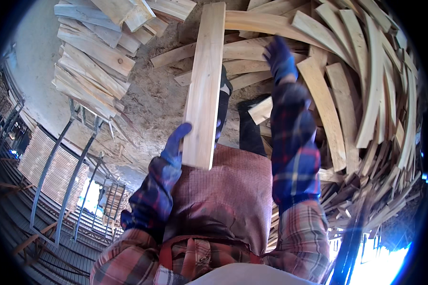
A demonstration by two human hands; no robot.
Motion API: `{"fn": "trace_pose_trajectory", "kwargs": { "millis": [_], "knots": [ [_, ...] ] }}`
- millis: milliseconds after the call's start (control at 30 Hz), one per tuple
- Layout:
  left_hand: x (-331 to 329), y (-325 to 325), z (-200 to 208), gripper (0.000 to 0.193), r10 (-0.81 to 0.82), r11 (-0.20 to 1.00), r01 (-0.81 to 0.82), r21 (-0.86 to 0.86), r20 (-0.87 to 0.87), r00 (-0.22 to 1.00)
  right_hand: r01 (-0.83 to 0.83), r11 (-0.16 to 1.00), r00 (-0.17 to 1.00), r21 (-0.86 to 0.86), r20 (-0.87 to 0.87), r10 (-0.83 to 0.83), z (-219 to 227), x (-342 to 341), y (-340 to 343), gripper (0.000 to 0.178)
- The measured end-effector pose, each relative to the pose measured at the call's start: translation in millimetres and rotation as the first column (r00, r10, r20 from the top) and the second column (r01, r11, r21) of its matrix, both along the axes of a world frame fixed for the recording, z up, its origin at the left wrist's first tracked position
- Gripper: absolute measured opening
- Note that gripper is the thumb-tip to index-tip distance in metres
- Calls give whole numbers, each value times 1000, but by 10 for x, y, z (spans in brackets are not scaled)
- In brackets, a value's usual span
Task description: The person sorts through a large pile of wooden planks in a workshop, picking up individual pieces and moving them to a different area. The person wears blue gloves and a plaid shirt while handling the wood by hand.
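The board [204, 90] is a long, flat, pale piece of wood, raised in front of the person and pointing away from them, tilted slightly to the right at its far end. The gloved left hand [174, 141] grips it near its near end: the thumb lies at the board's left edge, and most of the fingers are hidden behind the wood. In this view the near end overlaps the top of the reddish apron [233, 194].

The gloved right hand [280, 59] is to the right of the board and apart from it, nearer its far end. Its fingers are stretched out, somewhat blurred, over the pile [320, 111] of curved wood pieces; whether they touch a piece I cannot tell.

The pile spreads across the right side and behind the board's far half. A short block [260, 110] shows just left of the right forearm. Left of the board, beyond a strip of dirty floor [159, 102], is a stack [95, 52] of shorter planks.
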State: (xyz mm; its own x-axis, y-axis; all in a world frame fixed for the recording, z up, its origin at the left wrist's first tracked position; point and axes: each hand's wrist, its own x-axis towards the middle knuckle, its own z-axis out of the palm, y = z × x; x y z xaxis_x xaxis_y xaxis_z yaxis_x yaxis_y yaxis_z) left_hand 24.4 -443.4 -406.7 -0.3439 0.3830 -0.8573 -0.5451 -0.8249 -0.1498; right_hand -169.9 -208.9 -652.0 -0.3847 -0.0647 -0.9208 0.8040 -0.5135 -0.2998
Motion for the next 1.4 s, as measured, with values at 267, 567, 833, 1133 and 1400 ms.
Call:
{"fn": "trace_pose_trajectory", "kwargs": {
  "millis": [267, 567, 833, 1133, 1400],
  "knots": [
    [227, -279, 1000, 81, -13, 992, 41, -123, 222, 975, 374, 926, 927, 53, -41, -373, -268, -316, -60, 41],
    [637, 164, 1262, 61, -39, 985, 83, -152, 272, 961, -9, 999, 993, 48, 117, 3, 2247, 1294, 476, 51],
    [1414, 821, 1666, 60, -127, 981, 156, -112, 229, 965, -770, 638, 634, 24, 136, 761, 3061, 2554, 358, 61],
    [2173, 22, 1894, 67, 4, 988, 54, -141, 383, 924, -997, 41, 38, 59, -48, 998, 2776, 3141, -771, 73],
    [2190, -1456, 96, 62, -233, 891, 361, -274, 407, 883, -906, 316, 327, -282, 9, 945, 1805, 3499, -2029, 51]
  ]
}}
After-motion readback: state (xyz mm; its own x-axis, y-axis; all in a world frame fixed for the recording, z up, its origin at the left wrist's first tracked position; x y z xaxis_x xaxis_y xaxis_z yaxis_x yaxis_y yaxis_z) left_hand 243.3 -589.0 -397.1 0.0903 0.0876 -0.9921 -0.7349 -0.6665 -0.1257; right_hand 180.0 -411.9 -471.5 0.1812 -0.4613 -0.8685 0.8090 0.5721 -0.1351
